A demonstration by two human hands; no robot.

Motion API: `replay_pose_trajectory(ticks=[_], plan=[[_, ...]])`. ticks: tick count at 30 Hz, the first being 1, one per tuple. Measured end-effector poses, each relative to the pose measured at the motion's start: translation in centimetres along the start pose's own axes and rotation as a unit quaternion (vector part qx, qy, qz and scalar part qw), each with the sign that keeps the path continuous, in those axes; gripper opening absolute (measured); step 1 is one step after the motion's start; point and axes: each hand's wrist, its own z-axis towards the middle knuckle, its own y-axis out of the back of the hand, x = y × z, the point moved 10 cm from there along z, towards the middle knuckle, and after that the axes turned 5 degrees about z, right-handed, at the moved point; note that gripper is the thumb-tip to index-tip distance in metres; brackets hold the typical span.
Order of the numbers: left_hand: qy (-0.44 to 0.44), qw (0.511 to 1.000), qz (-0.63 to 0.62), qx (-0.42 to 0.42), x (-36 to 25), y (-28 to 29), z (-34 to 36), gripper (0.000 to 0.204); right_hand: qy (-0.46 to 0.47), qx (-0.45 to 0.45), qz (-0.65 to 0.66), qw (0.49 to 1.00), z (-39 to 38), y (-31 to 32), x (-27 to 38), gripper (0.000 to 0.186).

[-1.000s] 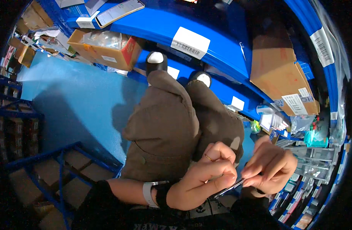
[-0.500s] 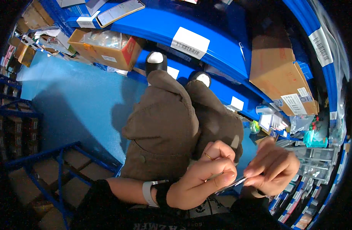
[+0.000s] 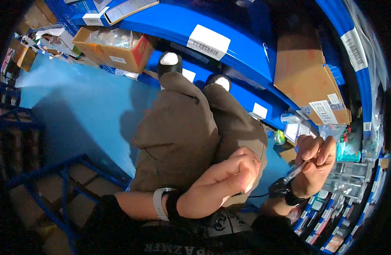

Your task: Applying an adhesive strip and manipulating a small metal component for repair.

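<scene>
My left hand (image 3: 221, 182), with a pale band on its wrist, is closed above my lap near my brown trousers (image 3: 174, 127); what its fingers hold is hidden. To its right, my right hand (image 3: 314, 163) is turned partly palm up, fingers curled round a thin silvery object (image 3: 296, 171) that slants down toward the left. A dark, glossy item (image 3: 279, 188) with a thin black strand hangs beside that wrist, too small to make out. My dark shoes (image 3: 170, 60) with white toes show beyond my knees.
Blue shelving (image 3: 242, 51) crosses ahead, with a phone (image 3: 131, 9), an open carton (image 3: 110, 53) of bagged items and a larger cardboard box (image 3: 302, 63). Clear plastic bins (image 3: 346, 185) stand at right. A blue metal rack (image 3: 65, 170) is at lower left, beside blue flooring (image 3: 76, 102).
My right hand has risen and turned, moving away from my left hand with the silvery object. My left hand has tilted slightly. The dark item by my right wrist has come into view.
</scene>
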Motion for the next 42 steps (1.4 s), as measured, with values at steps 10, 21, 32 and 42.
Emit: replay_pose_trajectory(ticks=[10, 21, 32, 42], plan=[[0.012, 0.993, -0.118, -0.009, 1.0, 0.1, 0.1, 0.026, -0.206, -0.046, 0.471, 0.856, -2.7, -2.5, -6.2, 0.028], [0.013, 0.987, -0.160, 0.002, 1.2, -0.5, 0.1, 0.028, -0.153, -0.077, 0.190, 0.967, -4.1, -3.9, -3.8, 0.026], [-0.025, 0.996, -0.087, -0.023, 0.3, 0.7, -0.5, 0.011, 0.209, 0.108, -0.369, 0.899, -5.4, -10.2, 2.8, 0.032], [-0.070, 0.996, 0.028, -0.045, -0.5, 1.3, -0.5, 0.013, 0.153, 0.147, -0.432, 0.876, -5.7, -10.9, 2.5, 0.027]])
